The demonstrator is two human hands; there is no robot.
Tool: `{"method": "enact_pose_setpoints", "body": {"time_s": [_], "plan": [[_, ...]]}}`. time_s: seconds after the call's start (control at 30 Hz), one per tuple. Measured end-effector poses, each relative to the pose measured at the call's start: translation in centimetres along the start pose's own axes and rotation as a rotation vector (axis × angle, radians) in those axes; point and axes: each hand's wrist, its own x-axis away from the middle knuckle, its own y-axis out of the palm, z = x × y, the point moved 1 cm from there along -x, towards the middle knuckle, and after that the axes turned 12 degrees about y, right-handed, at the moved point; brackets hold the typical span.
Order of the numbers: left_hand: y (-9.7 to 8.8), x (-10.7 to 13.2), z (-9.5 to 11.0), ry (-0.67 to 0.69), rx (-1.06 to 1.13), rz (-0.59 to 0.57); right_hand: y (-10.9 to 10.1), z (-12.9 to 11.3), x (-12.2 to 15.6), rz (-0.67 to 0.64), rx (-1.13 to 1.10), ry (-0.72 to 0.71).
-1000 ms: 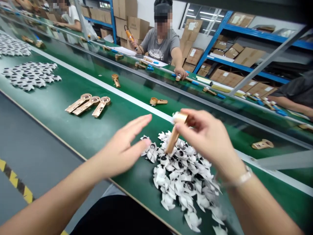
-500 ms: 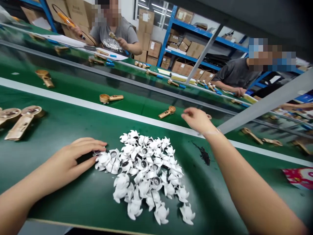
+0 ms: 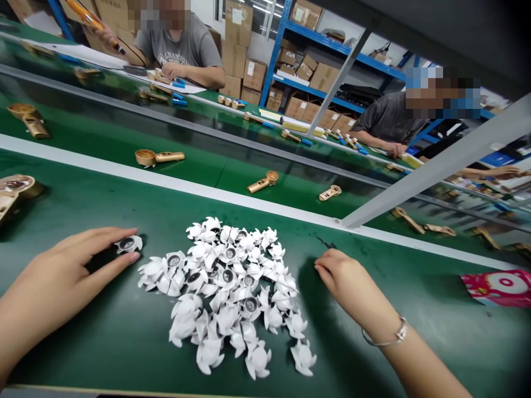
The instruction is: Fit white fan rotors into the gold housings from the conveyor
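The person's left hand (image 3: 62,276) lies flat on the green counter (image 3: 124,331) at the near left. Its fingers are stretched out close together, and the fingertips pinch a single white fan wheel (image 3: 129,243). That wheel sits on the counter just left of the heap of white fan wheels (image 3: 232,287), a little apart from it. The heap spreads across the middle of the counter, between the two hands.

The right hand (image 3: 346,279) rests just to the right of the heap, with a bracelet (image 3: 388,338) at the wrist. Its fingers are loosely curled and their tips are down on the counter. I can see nothing in its grip.

Beyond a white strip, gold handle shells (image 3: 160,157) lie spaced along the far belt (image 3: 207,171). More gold parts (image 3: 16,185) sit at the far left edge. A red packet (image 3: 498,287) lies on the counter at the right. Across the line, two co-workers (image 3: 182,47) sit with their own hands on small parts.
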Motion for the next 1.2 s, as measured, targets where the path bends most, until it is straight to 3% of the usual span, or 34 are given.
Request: {"method": "enact_pose_setpoints", "body": {"time_s": [0.07,0.13,0.2,0.27,0.33,0.4,0.53,0.63,0.83,1.2], "plan": [[0.3,0.0,0.5,-0.016,-0.266,0.015,-0.2,-0.7,-0.4,-0.007,0.072,0.019],[0.4,-0.2,1.4,0.009,-0.346,-0.011,-0.3,-1.3,-1.1,-0.009,0.126,0.039],[0.2,-0.5,2.4,0.007,-0.311,-0.034,-0.6,-1.9,-1.9,-0.005,0.145,0.054],[-0.4,-0.5,3.5,-0.101,-0.242,-0.037,-1.2,-3.1,-2.3,0.005,0.118,0.044],[-0.8,-0.1,4.8,-0.248,-0.110,-0.004,-2.3,-5.2,-2.0,0.013,0.042,-0.017],[-1.0,0.8,6.5,-0.273,0.100,0.003,-3.6,-8.4,-1.0,0.018,-0.070,-0.141],[-0.5,2.3,11.1,0.063,0.373,-0.162,-5.5,-15.4,2.1,-0.030,-0.554,-0.532],[-0.3,2.7,13.7,0.233,0.417,-0.197,-5.6,-18.4,3.5,-0.102,-0.745,-0.671],[-0.3,2.8,15.0,0.226,0.641,-0.097,-4.9,-18.2,3.5,-0.043,-0.760,-0.680],[1.2,1.7,16.2,0.110,0.837,-0.087,-5.1,-17.0,2.9,0.129,-0.758,-0.624]]}}
